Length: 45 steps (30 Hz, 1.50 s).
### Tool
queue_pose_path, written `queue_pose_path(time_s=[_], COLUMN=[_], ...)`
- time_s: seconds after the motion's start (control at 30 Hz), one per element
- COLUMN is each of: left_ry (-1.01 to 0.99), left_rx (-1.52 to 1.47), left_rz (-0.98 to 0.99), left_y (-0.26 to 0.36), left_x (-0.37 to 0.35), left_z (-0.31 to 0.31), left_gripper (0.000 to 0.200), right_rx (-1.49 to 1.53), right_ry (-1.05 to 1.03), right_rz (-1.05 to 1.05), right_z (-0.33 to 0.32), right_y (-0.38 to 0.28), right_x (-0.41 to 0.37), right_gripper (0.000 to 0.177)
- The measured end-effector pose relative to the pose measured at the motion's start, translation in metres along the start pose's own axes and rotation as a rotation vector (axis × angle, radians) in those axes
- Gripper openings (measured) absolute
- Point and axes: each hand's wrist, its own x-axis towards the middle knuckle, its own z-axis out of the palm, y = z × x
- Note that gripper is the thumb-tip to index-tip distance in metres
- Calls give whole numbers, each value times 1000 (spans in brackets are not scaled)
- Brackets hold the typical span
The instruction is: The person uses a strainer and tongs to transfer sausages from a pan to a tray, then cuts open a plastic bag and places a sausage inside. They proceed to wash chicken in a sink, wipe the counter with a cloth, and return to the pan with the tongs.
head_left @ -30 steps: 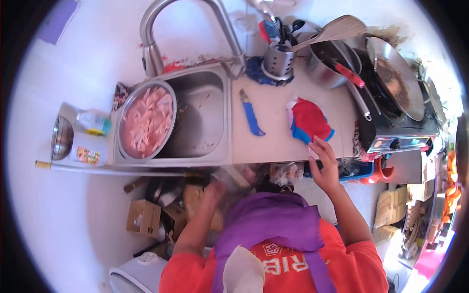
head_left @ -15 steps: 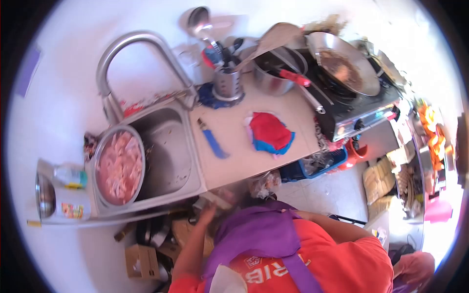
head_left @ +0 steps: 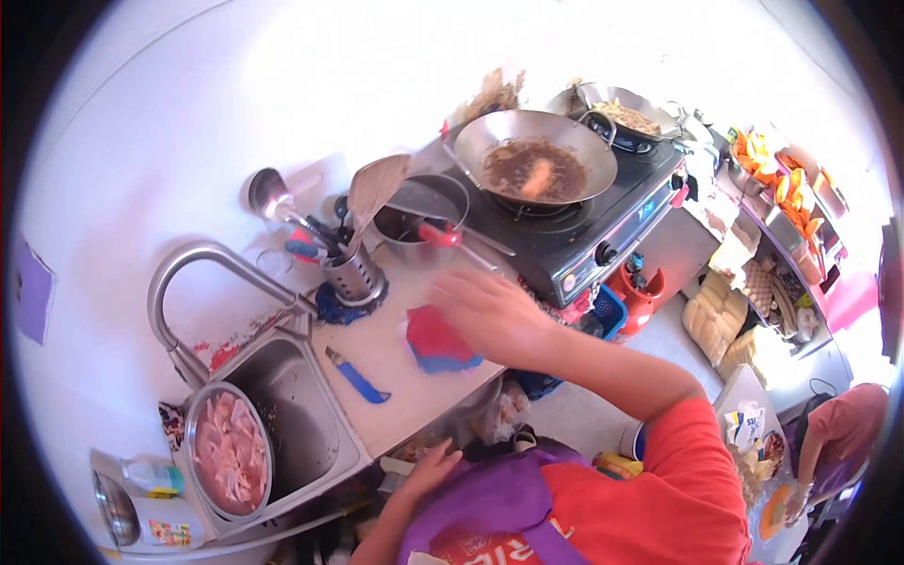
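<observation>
My right hand [head_left: 490, 315] is stretched over the counter, its fingers extended and somewhat blurred, holding nothing that I can see. Partly beneath it lies a red and blue cloth [head_left: 435, 341]. Just beyond the fingertips, a tool with a red handle [head_left: 440, 234] rests across a metal pot [head_left: 450, 196]. Low at the counter's front edge, my left hand [head_left: 433, 471] is open with nothing in it. Between the sink and the cloth lies a knife with a blue handle [head_left: 359, 377].
A wok [head_left: 598, 169] of brown oil with an orange piece frying sits on the gas stove [head_left: 556, 247]. Left are a sink [head_left: 315, 414] and a bowl of raw meat [head_left: 229, 452]. A utensil holder [head_left: 355, 277] stands behind. Another person's gloved hand [head_left: 797, 499] works at right.
My right hand has come up from beside my body to above the cloth. My left hand remains low near the counter edge. The view has swung right, showing more of the stove and another person.
</observation>
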Motion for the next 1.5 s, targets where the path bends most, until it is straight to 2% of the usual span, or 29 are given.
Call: queue_pose_path(time_s=[0.03,0.1,0.23,0.33,0.4,0.43,0.47,0.53,0.57,0.67,0.77,0.87,1.0,1.17,1.3,1.4,1.5], left_ry=[15,16,-33,25,61,82,47,-29,-67,-131,-237,-258,-233,-268,-217,-272,-361], left_rx=[35,-152,-407,-538,-725,-829,-942,-1175,-1230,-1296,-1341,-1413,-1467,-1485,-1477,-1515,-1610], left_rz=[95,166,142,41,-18,-54,1,129,161,210,275,344,377,400,285,268,314], left_y=[34,80,157,153,167,173,179,200,209,252,272,283,285,280,271,263,253], left_x=[0,4,9,32,46,50,55,73,85,111,131,130,122,115,122,121,122], left_z=[-5,-6,-3,6,10,11,10,4,0,-5,-7,-10,-20,-26,-19,-16,-21], left_gripper=[62,55,49,44,42,42,42,43,44,41,35,33,32,32,32,33,33], right_rx=[-191,-569,-796,-1112,-1077,-1044,-923,-690,-762,-747,-347,-368,-421,-442,-461,-465,-231], right_ry=[-38,-299,-930,-991,-793,-697,-807,-1026,-1022,-1041,-867,-770,-851,-833,-886,-934,-814], right_rz=[-123,-113,-163,-155,117,239,215,156,76,176,237,210,163,223,250,494,705], right_z=[14,46,109,169,220,222,224,169,135,94,27,-5,-57,-90,-139,-152,-192], right_y=[12,26,55,80,91,85,84,78,68,60,53,56,58,59,45,66,65], right_x=[18,46,86,77,78,79,85,114,116,130,133,126,128,119,116,110,94], right_gripper=[43,42,25,26,26,26,27,30,29,31,27,20,15,21,30,36,39])
